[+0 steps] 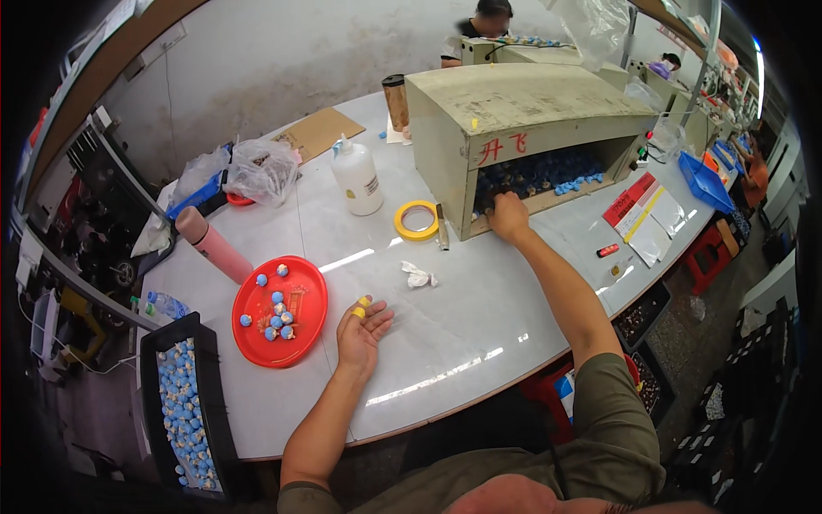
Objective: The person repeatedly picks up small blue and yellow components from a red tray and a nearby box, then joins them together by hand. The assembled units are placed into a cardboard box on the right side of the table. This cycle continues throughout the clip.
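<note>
My right hand point(507, 216) reaches into the front opening of a worn, cream-coloured metal box point(531, 96), at its left end. Many small blue pieces point(548, 170) lie inside; the fingertips are partly hidden among them, so any grip cannot be made out. Palm up over the table, my left hand point(364, 336) is open and empty, its fingers loosely curled, with yellow wraps on some digits. Left of it, a round red plate point(255, 347) carries several small blue-and-cream balls point(277, 310). A crumpled white tissue point(418, 275) lies between my hands.
A yellow tape roll point(416, 220), a cutter knife point(442, 227), a white bottle point(357, 178) and a pink flask point(214, 244) stand or lie around. At lower left is a black crate point(218, 411) of blue balls. Papers point(646, 214) and a blue tray point(706, 182) lie right.
</note>
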Demonstrator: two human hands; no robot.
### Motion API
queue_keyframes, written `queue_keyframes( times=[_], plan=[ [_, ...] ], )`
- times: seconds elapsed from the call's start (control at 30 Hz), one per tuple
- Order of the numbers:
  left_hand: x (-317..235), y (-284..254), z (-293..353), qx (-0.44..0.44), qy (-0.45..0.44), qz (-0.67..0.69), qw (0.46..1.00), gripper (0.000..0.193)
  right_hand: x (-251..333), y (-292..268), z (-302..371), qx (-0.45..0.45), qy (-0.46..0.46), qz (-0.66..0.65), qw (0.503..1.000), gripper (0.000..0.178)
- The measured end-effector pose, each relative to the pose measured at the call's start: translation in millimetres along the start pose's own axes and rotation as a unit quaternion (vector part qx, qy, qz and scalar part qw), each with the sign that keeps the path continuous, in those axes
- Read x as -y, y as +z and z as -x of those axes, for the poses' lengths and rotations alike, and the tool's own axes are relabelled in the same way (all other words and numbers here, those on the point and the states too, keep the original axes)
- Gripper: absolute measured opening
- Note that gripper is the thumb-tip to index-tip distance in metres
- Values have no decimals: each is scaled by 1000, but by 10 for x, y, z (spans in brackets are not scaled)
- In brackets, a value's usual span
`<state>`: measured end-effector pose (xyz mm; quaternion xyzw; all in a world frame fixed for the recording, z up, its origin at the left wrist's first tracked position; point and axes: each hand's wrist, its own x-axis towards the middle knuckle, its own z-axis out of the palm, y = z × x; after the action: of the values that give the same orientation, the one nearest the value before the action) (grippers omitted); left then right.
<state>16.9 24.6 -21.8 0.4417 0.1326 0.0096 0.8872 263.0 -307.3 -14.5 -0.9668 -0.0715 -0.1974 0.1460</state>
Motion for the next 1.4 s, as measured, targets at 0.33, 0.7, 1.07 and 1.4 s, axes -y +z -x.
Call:
queue_keyframes(
  times=[0.33, 0.7, 1.07, 1.4],
  plan=[
    [50, 120, 131, 87, 15, -173, 981, 37, 637, -527, 1073, 275, 78, -554, 782, 43],
    [214, 106, 121, 227, 76, -264, 934, 47, 1581, -610, 1832, 373, 104, -652, 652, 58],
    [-12, 167, 181, 77, -73, -172, 979, 27, 23, -834, 2180, -211, 179, -360, 891, 50],
    [-36, 294, 249, 117, -160, -199, 960, 25, -1713, -1147, 2028, -200, 357, 25, 912, 54]
  ],
)
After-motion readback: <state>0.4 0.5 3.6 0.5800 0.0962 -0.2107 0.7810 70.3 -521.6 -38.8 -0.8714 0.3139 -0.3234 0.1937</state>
